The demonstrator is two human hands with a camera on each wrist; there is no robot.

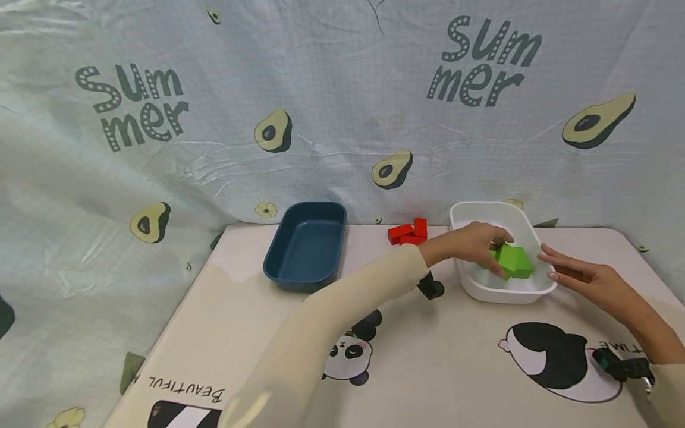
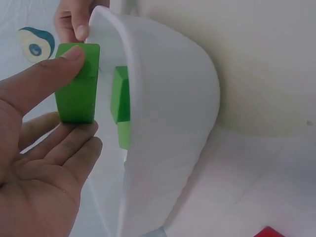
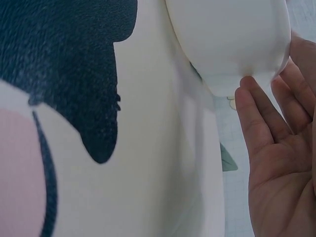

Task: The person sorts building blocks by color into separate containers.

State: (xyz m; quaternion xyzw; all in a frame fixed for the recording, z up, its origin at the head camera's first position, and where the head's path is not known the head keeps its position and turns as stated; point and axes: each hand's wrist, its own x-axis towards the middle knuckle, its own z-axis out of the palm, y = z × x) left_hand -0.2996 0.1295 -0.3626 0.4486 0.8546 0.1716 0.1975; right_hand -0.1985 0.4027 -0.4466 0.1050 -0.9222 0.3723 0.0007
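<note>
By the table's (image 1: 428, 356) far-right corner, the left hand (image 1: 476, 242) pinches an oblong green block (image 2: 76, 96); the straight-fingered right hand (image 1: 594, 276) touches the bin (image 1: 503, 295). Only the head view shows the tub (image 1: 297, 283).

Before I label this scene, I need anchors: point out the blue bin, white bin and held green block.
Blue bin (image 1: 308, 246), head view: its bare floor.
White bin (image 2: 173, 103), left wrist view: its outer wall.
Held green block (image 2: 77, 98), left wrist view: its camera-facing side.
</note>
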